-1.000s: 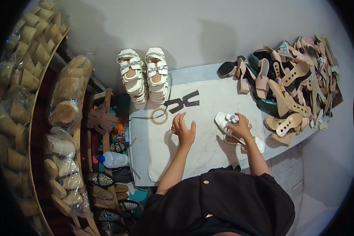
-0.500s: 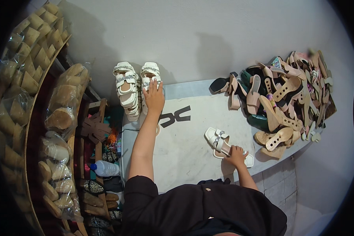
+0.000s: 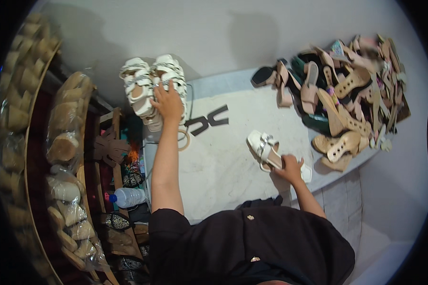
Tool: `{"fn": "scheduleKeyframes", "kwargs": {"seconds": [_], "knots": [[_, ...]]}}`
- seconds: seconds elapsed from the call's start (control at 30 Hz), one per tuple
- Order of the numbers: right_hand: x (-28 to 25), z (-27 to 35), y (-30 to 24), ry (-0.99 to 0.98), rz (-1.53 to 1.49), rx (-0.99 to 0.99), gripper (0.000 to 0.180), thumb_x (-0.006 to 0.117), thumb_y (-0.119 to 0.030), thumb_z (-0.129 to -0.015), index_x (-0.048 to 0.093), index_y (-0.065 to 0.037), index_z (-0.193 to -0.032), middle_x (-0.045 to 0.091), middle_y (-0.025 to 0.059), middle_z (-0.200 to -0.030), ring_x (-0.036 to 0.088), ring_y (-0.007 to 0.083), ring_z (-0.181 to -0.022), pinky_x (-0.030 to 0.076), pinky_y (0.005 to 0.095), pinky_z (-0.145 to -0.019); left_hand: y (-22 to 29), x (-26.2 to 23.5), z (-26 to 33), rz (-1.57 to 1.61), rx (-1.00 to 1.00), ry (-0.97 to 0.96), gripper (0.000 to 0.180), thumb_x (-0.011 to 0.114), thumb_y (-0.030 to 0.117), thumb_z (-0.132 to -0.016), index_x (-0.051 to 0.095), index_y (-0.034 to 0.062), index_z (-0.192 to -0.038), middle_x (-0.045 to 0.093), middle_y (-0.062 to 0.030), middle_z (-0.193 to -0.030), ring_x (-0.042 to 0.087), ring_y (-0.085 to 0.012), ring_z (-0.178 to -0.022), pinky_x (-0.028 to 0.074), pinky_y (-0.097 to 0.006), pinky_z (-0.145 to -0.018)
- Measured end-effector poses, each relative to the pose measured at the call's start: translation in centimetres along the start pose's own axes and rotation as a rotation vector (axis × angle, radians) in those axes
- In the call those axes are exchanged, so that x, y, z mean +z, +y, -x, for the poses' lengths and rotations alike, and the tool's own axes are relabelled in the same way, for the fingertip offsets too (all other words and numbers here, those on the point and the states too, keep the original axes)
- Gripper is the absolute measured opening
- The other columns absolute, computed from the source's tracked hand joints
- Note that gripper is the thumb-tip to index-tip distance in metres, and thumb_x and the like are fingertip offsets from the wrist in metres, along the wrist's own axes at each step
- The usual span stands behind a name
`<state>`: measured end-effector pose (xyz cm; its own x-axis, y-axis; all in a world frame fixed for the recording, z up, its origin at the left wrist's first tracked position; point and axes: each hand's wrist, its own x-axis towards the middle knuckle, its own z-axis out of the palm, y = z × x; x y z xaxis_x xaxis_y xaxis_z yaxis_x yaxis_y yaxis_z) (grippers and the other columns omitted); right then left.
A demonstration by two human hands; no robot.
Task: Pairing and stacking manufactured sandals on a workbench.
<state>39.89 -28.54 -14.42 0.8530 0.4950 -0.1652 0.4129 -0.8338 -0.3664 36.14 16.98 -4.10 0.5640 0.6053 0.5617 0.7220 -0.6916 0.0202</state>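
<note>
Two stacks of white strappy sandals with silvery trim stand side by side at the table's far left, a left stack [image 3: 139,97] and a right stack [image 3: 181,78]. My left hand [image 3: 169,107] lies over the right stack with fingers spread, its thumb reaching toward the left stack. Closer to me, a pair of white sandals [image 3: 259,144] rests on the table, one partly over the other. My right hand [image 3: 291,170] has its fingers curled over the heel part of this pair, hiding some of it.
Dark U-shaped pieces [image 3: 218,116] and a tan ring [image 3: 183,140] lie on the white table [image 3: 214,175]. A big heap of soles and heels [image 3: 337,104] covers its right end. Shelves with bagged wooden shoe forms [image 3: 64,147] and a water bottle [image 3: 128,197] are at left.
The view has shifted, so the stacks and table sit higher and farther left. My left hand's thumb has spread toward the left stack. My right hand stays on the sandal pair.
</note>
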Motion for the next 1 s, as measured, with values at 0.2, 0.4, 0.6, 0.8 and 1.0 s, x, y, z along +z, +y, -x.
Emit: {"fn": "scheduleKeyframes", "kwargs": {"seconds": [0.2,0.4,0.6,0.8,1.0], "knots": [[-1.6,0.9,0.7,0.027,-0.12,0.002,0.066,0.076,-0.043,-0.055,0.053,-0.013,-0.109,0.049,0.006,-0.117,0.036,0.026,-0.121,0.015,0.0648,-0.095,-0.3,-0.1,0.1,0.007,0.05,-0.036,0.043,0.055,0.027,-0.083,0.046,0.0249,-0.125,0.036,-0.0097,-0.132,0.029,-0.0297,-0.126,0.022,-0.064,-0.092],[-1.4,1.4,0.1,-0.019,0.126,-0.016,0.077,0.079,-0.043,-0.048,0.051,-0.014,-0.113,0.045,0.0057,-0.121,0.035,0.0268,-0.122,0.016,0.064,-0.096,-1.0,0.8,1.0,0.128,0.051,0.088,0.039,0.055,0.032,-0.084,0.05,0.0263,-0.122,0.036,-0.0079,-0.131,0.029,-0.0279,-0.125,0.018,-0.064,-0.091],[-0.9,0.3,-0.6,-0.045,0.181,0.01,0.057,0.075,-0.034,-0.054,0.056,-0.012,-0.103,0.057,0.0065,-0.1,0.049,0.0256,-0.102,0.022,0.0603,-0.094,-0.8,0.0,1.6,0.155,0.044,0.005,0.037,0.056,0.033,-0.083,0.053,0.0255,-0.119,0.036,-0.0085,-0.132,0.029,-0.0278,-0.125,0.018,-0.065,-0.092],[2.9,-3.0,-6.7,0.095,0.058,-0.074,0.046,0.069,-0.029,-0.06,0.055,-0.012,-0.101,0.056,0.0104,-0.099,0.051,0.028,-0.099,0.023,0.0592,-0.094,-2.0,-0.6,2.0,0.184,-0.029,0.003,0.039,0.058,0.037,-0.08,0.055,0.0237,-0.117,0.036,-0.0112,-0.132,0.026,-0.0304,-0.126,0.016,-0.065,-0.093],[2.7,-5.8,-11.6,0.074,0.153,-0.042,0.046,0.067,-0.026,-0.062,0.054,-0.013,-0.105,0.05,0.012,-0.107,0.048,0.031,-0.104,0.019,0.0623,-0.098,-2.2,-1.7,1.6,0.168,-0.027,-0.038,0.04,0.06,0.037,-0.078,0.057,0.0222,-0.115,0.035,-0.0116,-0.133,0.025,-0.0306,-0.126,0.016,-0.065,-0.092]]}}
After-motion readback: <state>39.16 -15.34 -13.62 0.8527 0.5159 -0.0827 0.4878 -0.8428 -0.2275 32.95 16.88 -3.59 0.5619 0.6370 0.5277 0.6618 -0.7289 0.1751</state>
